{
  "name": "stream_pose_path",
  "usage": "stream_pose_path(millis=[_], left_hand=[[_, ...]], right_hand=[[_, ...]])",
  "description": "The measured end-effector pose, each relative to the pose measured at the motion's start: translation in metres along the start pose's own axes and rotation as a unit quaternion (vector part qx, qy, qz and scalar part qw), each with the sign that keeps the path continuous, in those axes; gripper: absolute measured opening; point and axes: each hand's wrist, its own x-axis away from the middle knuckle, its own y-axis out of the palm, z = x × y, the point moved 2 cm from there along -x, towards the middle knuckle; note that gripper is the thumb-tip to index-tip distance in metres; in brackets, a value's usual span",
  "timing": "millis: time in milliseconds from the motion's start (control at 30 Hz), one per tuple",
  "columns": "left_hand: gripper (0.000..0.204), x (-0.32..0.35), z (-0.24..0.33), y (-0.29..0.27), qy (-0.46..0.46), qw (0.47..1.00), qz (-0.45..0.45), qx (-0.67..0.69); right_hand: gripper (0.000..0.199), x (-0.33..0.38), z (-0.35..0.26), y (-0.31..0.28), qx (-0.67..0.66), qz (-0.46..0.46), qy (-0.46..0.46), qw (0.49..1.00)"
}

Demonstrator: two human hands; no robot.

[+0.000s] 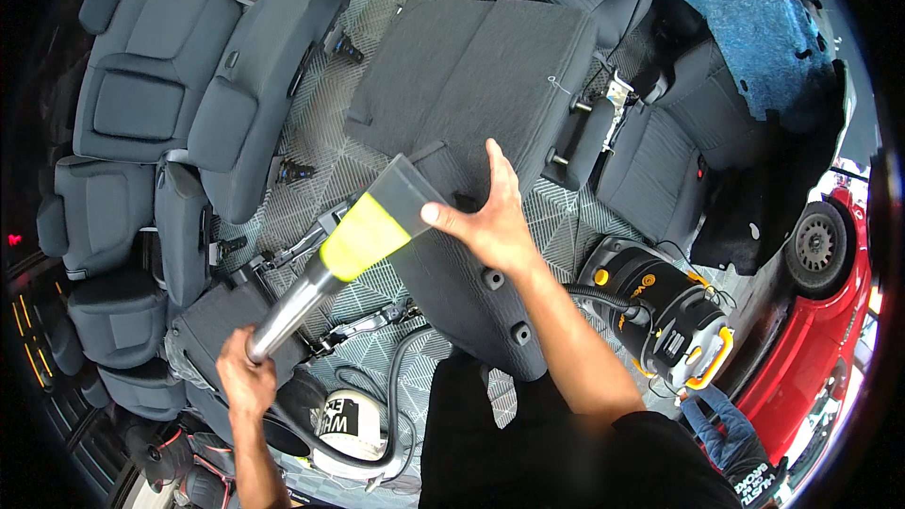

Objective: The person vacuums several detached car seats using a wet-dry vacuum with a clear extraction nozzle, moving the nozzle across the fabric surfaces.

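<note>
My left hand (pixel 247 375) is closed around the metal tube of a vacuum wand, which slants up and to the right. At its far end sits a flat vacuum nozzle (pixel 366 238), bright yellow-green with a see-through tip. My right hand (pixel 498 226) is spread beside that tip, thumb out toward its edge; whether the thumb touches it I cannot tell. Below both lies a dark grey removed car seat (pixel 471 80), its flat back panel up and a narrower section reaching toward my legs. The ribbed vacuum hose (pixel 394 405) curves near my left forearm.
A black and yellow vacuum cleaner (pixel 650 306) stands at right, near a red car (pixel 811 320) and another person's blue sleeve (pixel 726 429). Several dark car seats (pixel 160 104) line the left. A white bucket (pixel 349 424) stands low left. Blue cloths (pixel 773 47) drape the far-right seat.
</note>
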Motion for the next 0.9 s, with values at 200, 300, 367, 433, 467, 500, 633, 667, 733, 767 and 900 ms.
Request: stream_pose_path(millis=[200,300,367,433,467,500,633,667,733,767,900], left_hand=[[0.039,-0.073,0.085,-0.055,0.136,0.986,0.033,-0.085],[0.04,-0.095,0.108,-0.051,0.154,0.982,-0.003,-0.108],[0.041,-0.098,0.103,-0.045,0.163,0.981,-0.018,-0.103],[0.041,-0.093,0.081,-0.035,0.15,0.984,-0.031,-0.086],[0.041,-0.09,0.072,-0.027,0.148,0.986,-0.032,-0.072],[0.042,-0.088,0.061,-0.018,0.142,0.987,-0.033,-0.063],[0.043,-0.083,0.007,0.032,0.108,0.993,-0.035,-0.018],[0.043,-0.083,-0.004,0.045,0.092,0.995,-0.036,-0.012],[0.044,-0.085,-0.023,0.061,0.095,0.995,-0.039,-0.019],[0.044,-0.085,-0.03,0.069,0.096,0.994,-0.04,-0.022],[0.041,-0.094,-0.055,0.108,0.078,0.996,-0.048,0.015]], right_hand=[[0.124,-0.056,0.034,-0.004,-0.285,-0.22,0.184,0.915],[0.112,-0.05,0.049,-0.005,-0.274,-0.239,0.23,0.903],[0.104,-0.042,0.061,0.003,-0.322,-0.267,0.22,0.881],[0.1,-0.039,0.072,0.011,-0.36,-0.244,0.221,0.873],[0.1,-0.041,0.074,0.016,-0.367,-0.232,0.213,0.876],[0.103,-0.041,0.077,0.018,-0.354,-0.232,0.197,0.884],[0.111,-0.041,0.069,0.023,-0.304,-0.232,0.149,0.912],[0.111,-0.039,0.062,0.021,-0.294,-0.231,0.143,0.916],[0.117,-0.035,0.051,0.02,-0.246,-0.222,0.128,0.935],[0.119,-0.033,0.047,0.023,-0.199,-0.211,0.118,0.95],[0.124,-0.025,0.035,0.025,-0.169,-0.168,0.112,0.965]])
